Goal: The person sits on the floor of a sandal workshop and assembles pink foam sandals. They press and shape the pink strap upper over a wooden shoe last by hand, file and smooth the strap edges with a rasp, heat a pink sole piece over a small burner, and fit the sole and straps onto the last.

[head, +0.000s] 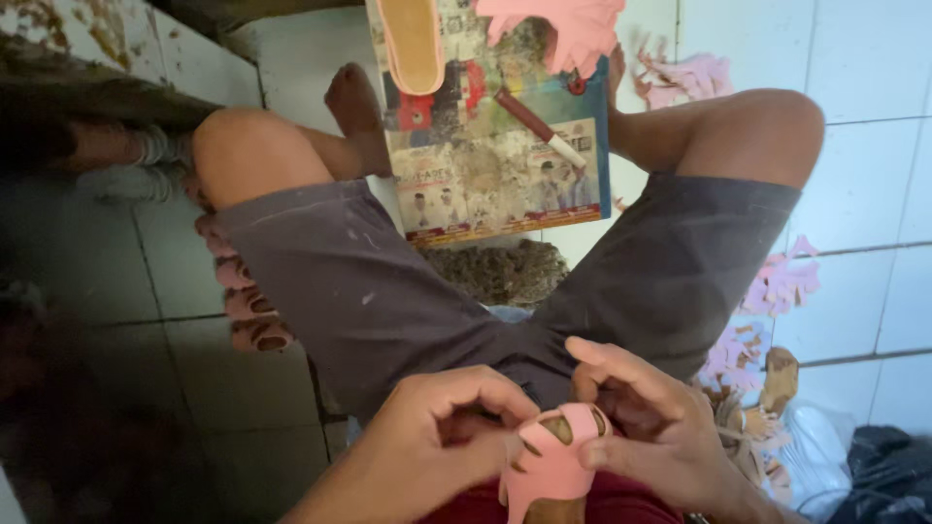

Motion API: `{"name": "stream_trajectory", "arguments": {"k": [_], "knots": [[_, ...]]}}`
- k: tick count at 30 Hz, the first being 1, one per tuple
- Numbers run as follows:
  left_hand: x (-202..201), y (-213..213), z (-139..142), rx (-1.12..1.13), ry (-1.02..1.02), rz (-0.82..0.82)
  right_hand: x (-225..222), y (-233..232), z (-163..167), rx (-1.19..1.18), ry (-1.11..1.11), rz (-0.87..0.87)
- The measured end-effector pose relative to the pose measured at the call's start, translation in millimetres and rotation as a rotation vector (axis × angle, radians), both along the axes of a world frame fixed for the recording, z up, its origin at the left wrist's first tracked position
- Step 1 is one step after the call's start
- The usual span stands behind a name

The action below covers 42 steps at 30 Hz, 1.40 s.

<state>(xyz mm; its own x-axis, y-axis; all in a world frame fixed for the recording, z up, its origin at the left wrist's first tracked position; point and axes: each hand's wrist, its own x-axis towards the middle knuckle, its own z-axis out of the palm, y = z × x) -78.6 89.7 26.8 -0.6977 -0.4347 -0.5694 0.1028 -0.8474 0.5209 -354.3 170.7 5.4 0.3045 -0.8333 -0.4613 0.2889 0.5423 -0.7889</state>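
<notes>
Both hands meet low in the view, over the lap. The left hand [427,442] pinches one side of a single pink strap piece [555,458], the right hand [652,422] pinches its top edge with thumb and forefinger.

On the tiled floor [864,175] ahead lies one printed sheet [495,165], carrying one knife [541,126], one sole [413,41] and a pink cut piece [568,24]. A stack of about four pink straps [243,301] sits beside the left thigh. Loose pink offcuts [782,283] lie scattered right, beside a dark bag [888,475]. The knees frame the sheet.
</notes>
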Motion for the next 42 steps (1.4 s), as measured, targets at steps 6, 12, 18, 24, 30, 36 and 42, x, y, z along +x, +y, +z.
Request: {"name": "stream_trajectory", "arguments": {"k": [6, 12, 18, 24, 30, 36, 42], "knots": [[-13.1, -12.2, 17.5, -0.072, -0.169, -0.025, 2.7, 2.0, -3.8, -0.092, -0.023, 0.046], [-3.3, 15.0, -21.6, 0.045, 0.159, -0.019, 2.0, 1.8, 2.6, -0.159, -0.168, 0.068], [-29.4, 20.6, -69.6, 0.582, 0.726, -0.198, 3.6, 9.3, -0.7, -0.305, -0.178, 0.11], [-28.3, 26.9, -80.8, 0.225, 0.28, 0.02, 3.0, -4.1, -3.3, -0.054, 0.0, 0.019], [-35.8, 33.5, -60.7, -0.159, 0.029, 0.072, 17.5, -37.8, -16.7, -0.278, 0.238, -0.082], [-46.2, -15.9, -106.8, 0.286, 0.234, 0.265, -37.1, -70.1, -14.5, -0.484, 0.598, -0.22], [-84.1, -90.4, -144.5, 0.081, -0.318, 0.133, -151.9, -107.0, -74.4, -0.246, 0.896, -0.941]]}}
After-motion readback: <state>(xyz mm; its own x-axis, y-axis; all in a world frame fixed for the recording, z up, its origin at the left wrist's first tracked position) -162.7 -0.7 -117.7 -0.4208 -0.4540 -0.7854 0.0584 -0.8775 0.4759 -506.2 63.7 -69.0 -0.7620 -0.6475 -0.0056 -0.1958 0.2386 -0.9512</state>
